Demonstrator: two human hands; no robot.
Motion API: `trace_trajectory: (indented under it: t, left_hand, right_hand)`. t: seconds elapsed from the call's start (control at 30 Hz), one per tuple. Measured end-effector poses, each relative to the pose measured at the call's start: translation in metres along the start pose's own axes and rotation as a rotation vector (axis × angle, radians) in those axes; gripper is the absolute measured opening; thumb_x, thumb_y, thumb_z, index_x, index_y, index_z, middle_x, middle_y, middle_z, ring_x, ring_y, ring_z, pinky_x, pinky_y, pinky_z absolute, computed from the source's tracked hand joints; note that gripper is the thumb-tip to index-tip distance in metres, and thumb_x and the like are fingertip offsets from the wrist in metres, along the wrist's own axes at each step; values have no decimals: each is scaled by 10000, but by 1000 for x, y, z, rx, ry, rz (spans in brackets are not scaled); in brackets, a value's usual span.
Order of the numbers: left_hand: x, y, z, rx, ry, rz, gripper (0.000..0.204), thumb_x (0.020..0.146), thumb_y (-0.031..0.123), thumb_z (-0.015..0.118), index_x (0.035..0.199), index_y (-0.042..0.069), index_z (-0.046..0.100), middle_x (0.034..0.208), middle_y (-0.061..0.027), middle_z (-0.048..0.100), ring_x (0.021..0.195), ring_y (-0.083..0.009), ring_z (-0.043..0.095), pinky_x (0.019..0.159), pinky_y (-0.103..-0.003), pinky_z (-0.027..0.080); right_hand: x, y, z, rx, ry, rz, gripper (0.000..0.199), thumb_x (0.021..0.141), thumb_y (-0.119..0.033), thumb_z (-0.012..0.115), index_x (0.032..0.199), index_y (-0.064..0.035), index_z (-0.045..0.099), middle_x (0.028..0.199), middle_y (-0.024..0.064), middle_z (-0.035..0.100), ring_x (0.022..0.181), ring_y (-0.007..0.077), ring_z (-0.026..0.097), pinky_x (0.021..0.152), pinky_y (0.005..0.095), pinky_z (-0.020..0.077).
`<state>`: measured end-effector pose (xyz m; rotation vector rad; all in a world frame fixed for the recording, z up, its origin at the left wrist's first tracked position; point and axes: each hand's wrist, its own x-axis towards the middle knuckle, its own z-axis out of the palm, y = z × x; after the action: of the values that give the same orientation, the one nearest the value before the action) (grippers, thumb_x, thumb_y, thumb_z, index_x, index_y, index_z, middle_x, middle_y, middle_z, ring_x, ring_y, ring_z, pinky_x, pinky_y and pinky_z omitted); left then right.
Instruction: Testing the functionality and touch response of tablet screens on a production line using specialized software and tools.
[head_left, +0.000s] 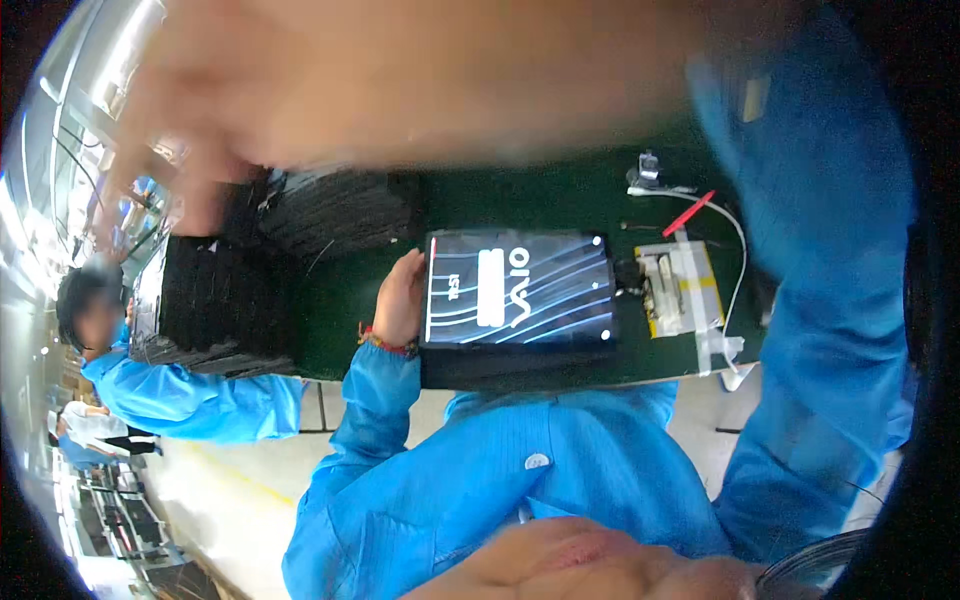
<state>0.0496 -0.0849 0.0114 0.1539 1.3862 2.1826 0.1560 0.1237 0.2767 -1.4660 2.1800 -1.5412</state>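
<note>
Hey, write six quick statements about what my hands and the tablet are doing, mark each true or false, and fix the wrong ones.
1. The left hand holds the tablet by its left edge. True.
2. The tablet's screen is dark. False: it is lit and shows pale curved lines.
3. A red stick and a flat pack with yellow edges are on the table. True.
4. The red stick is to the left of the tablet. False: it is to the right.
5. The right hand is close to the camera and blurred. True.
6. The right hand touches the tablet. False: it is raised, apart from the tablet.
</note>
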Motion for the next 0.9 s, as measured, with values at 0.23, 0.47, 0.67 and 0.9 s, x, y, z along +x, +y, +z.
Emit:
trace_trajectory:
  t: [0.23,0.47,0.67,0.9]
  left_hand:
    - [9,0,33,-114,-171,-192,342,918,295,447,1105,36,567,1081,-134,616,977,-219,597,866,-349,471]
    - [31,-7,22,13,-146,-139,380,916,322,487,1126,6,511,1025,-125,629,883,-198,632,793,-319,510]
    - [29,-12,13,-12,-151,-161,390,913,310,515,1160,18,439,1006,-117,610,902,-184,618,803,-322,506]
    - [24,6,11,83,-80,-214,474,929,471,412,1081,39,537,975,-108,644,841,-184,644,752,-303,527]
  right_hand:
    - [-82,19,-86,-228,227,16,276,913,-122,433,1155,-68,553,1109,113,583,950,234,576,821,334,455]
    - [-39,17,81,-168,381,121,291,916,-158,435,1178,-71,528,1153,118,554,1027,236,529,887,361,403]
    - [-63,17,123,-201,388,62,310,919,-190,437,1198,-74,507,1190,123,529,1092,238,489,942,385,358]
    - [-573,-28,-29,-303,568,181,337,922,-226,439,1222,-77,482,1233,129,500,1169,240,442,1008,413,305]
